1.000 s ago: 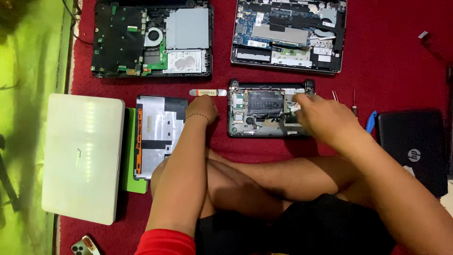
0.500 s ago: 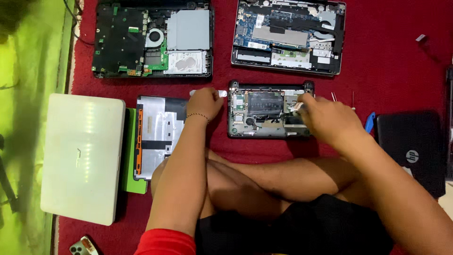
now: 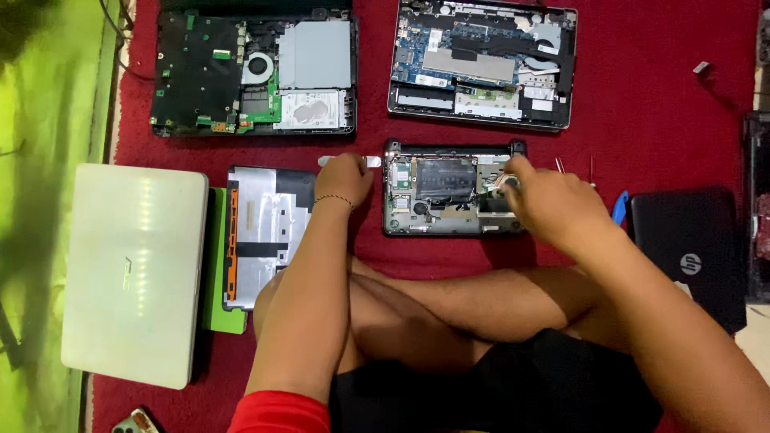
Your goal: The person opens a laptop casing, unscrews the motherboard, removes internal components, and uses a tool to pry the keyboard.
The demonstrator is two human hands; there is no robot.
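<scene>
On the red mat, the small opened laptop [image 3: 449,192] shows dark innards; finger state unclear.

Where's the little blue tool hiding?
In the head view, the blue tool lies on the red mat, right side, between the right hand and the closed black laptop.

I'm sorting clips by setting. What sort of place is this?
Probably an informal laptop repair spot on a floor, not a bench. A red mat holds several opened laptops, the person sits cross-legged, and the right hand works inside a small opened laptop.
</scene>
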